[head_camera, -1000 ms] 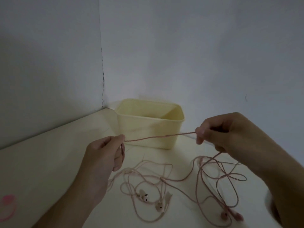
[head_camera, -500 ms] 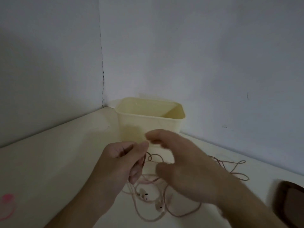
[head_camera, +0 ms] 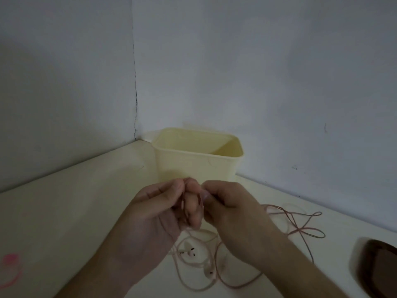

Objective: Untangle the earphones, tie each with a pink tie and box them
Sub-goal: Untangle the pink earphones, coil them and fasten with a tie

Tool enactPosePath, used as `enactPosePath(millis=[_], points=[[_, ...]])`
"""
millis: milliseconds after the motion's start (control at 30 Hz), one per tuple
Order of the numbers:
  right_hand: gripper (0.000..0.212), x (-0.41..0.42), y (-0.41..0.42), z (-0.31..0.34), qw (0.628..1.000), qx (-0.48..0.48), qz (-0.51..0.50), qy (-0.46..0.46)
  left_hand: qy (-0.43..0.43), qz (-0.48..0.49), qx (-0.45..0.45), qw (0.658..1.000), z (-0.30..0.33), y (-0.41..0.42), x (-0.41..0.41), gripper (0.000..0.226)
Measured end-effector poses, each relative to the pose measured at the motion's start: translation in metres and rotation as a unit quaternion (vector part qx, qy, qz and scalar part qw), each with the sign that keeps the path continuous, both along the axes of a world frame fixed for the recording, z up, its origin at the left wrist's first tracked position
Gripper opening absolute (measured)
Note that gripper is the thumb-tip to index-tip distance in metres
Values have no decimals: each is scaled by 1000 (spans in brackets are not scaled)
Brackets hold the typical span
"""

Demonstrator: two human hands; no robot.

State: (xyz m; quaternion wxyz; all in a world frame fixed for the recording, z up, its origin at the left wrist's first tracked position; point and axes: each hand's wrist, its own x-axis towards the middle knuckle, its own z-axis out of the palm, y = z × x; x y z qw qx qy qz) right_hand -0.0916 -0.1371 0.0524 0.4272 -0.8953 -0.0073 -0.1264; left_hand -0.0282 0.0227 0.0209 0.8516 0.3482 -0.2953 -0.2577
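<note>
We count one yellow box (head_camera: 196,166), two hands, two earbuds, one pink tie (head_camera: 9,268), one dark object (head_camera: 380,267).

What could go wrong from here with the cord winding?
1. The loose cord on the table still crosses itself, so it may knot as the left hand and right hand draw it in.
2. The earbuds lie among loops and could snag.
3. The pink tie lies far left, inviting a one-handed reach that loosens the coil.
</note>
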Motion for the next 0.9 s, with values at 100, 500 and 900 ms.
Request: enactPosePath(millis=[100,500,900], points=[[34,-2,7,-9,999,-29,7,41,36,66,-20,997,4,-1,0,31],[25,-10,1,14,984,-172,36,32,-193,209,236,929,-9,-8,-1,26],[26,-11,-25,27,996,-84,8,-16,-45,26,118,992,-2,-2,-2,37]])
